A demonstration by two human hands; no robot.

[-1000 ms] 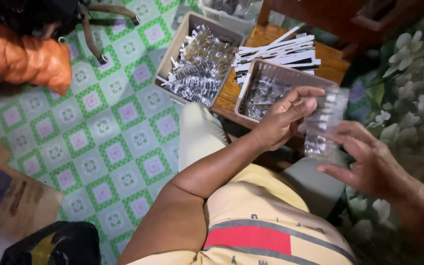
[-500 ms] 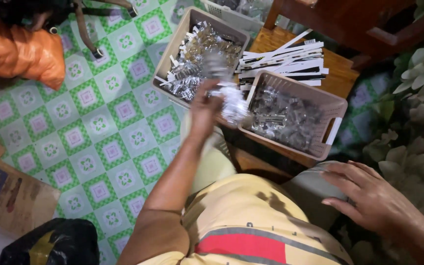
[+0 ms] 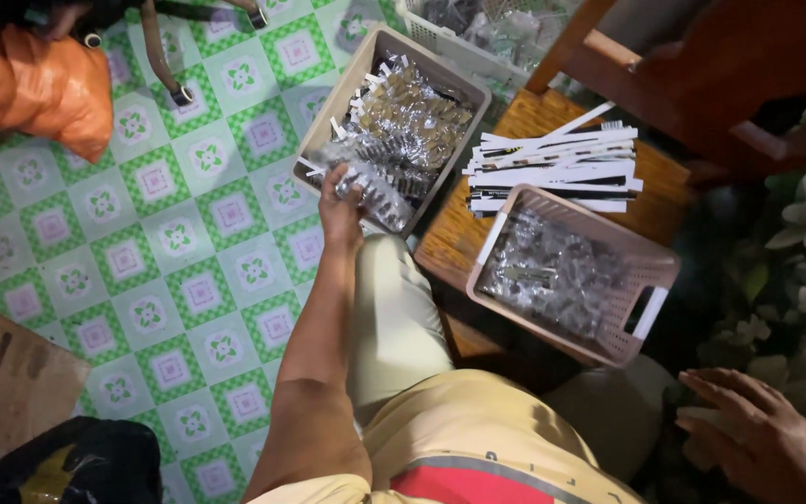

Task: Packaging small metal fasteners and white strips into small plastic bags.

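Head view | your left hand [image 3: 340,207] reaches out, fingers [image 3: 330,179] closed around a clear packet [image 3: 366,183] at the near rim of the beige tray [image 3: 328,114], placed to drop it in | right hand [image 3: 759,437] rests empty, fingers spread, well right of that tray, beyond the pink basket [image 3: 650,313] on the wooden table [image 3: 450,245].

I see a soft yellow shirt [image 3: 478,434] with a red patch and a grey stripe on the front. The pale cream trousers [image 3: 394,327] cover the legs. Both arms are bare, with no sleeves, and I see no rings or watch on the left hand [image 3: 340,210] or right hand [image 3: 762,439].
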